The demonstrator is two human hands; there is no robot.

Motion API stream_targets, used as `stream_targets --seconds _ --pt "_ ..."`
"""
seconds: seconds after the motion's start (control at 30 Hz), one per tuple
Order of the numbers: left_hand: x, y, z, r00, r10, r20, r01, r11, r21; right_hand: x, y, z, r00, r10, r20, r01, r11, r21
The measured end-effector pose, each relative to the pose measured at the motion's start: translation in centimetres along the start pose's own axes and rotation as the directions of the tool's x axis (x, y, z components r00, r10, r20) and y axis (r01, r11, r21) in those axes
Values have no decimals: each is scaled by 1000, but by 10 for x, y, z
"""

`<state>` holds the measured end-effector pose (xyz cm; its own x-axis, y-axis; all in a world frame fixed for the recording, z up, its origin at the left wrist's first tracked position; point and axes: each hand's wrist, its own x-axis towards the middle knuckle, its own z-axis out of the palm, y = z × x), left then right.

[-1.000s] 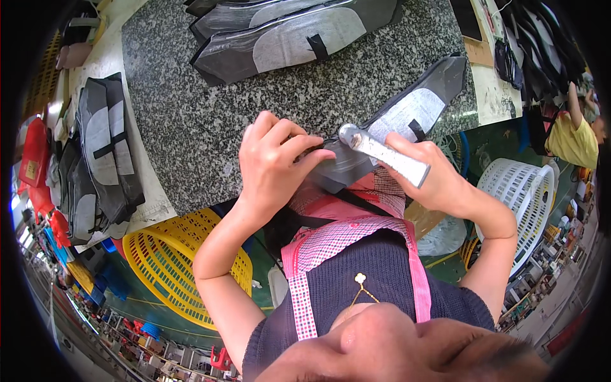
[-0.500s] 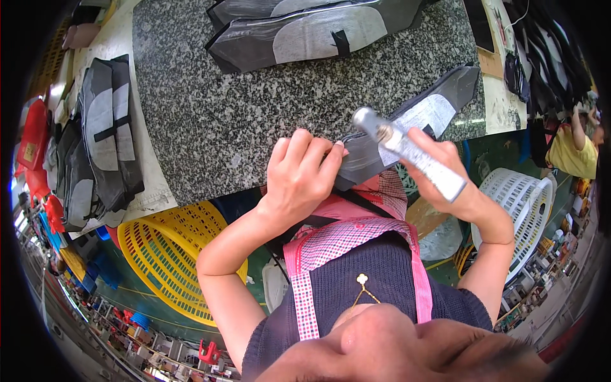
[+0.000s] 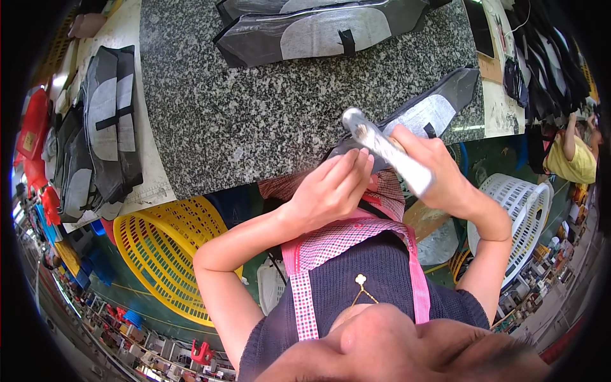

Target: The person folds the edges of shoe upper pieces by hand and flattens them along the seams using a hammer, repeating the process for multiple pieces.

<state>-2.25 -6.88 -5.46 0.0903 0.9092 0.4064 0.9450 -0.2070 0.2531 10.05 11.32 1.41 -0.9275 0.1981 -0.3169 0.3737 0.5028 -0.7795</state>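
- A speckled grey stone slab (image 3: 242, 114) is lying across the pale desk (image 3: 153, 184), and a green floor (image 3: 499, 158) is showing beyond its near edge
- A long dark grey panel (image 3: 459, 89) is lying slantwise at the slab's near right corner, its far end pointing up and right, its near end partly disappearing behind the person's fingers
- A pale patch (image 3: 420, 116) is covering the panel's middle, and a short black strip (image 3: 430, 130) is crossing the patch near the lower edge
- A metal hammer (image 3: 398, 162) is overlapping the panel from this viewpoint, its round face pointing up and left; I cannot tell whether it is touching the panel
- The right hand (image 3: 439, 172) is holding the hammer, its grip wrapping round a handle that the head is mostly hiding
- The left hand (image 3: 331, 194) is reaching to the panel's near end with fingers bunching narrowly together; I cannot tell whether that grip is holding anything
- Similar panels (image 3: 254, 44) are lying at the slab's far side, and another pile (image 3: 105, 127) is resting on the desk's left part
- The person is wearing a pink checked apron (image 3: 331, 251) over a dark knit top (image 3: 382, 267)
- A yellow basket (image 3: 159, 254) is standing below the desk at left, a white basket (image 3: 519, 219) at right
- Farther right, another person in a yellow top (image 3: 566, 159) is showing near dark hanging pieces (image 3: 554, 57)
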Motion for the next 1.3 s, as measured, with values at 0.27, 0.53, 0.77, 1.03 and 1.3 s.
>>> stream_targets --seconds 0.27,0.53,0.77,1.03,1.3 --pt "2 4 13 999 30 -30 -25 986 167 -16 12 -7 976 -76 -204 79 997 4" --pt "23 -1 11 1000 -21 -1 21 964 266 -23 36 1 969 159 -191 -96 948 303" --pt "42 -69 -102 743 -558 -370 412 817 -404 -54 52 -49 657 257 -709 511 540 669" --pt "-38 -227 -112 631 -704 -324 697 331 636 -41 72 -58 720 284 -634 268 728 631" --pt "76 -162 -71 888 -429 -163 446 891 83 34 49 -73 826 -61 -561 221 950 222"
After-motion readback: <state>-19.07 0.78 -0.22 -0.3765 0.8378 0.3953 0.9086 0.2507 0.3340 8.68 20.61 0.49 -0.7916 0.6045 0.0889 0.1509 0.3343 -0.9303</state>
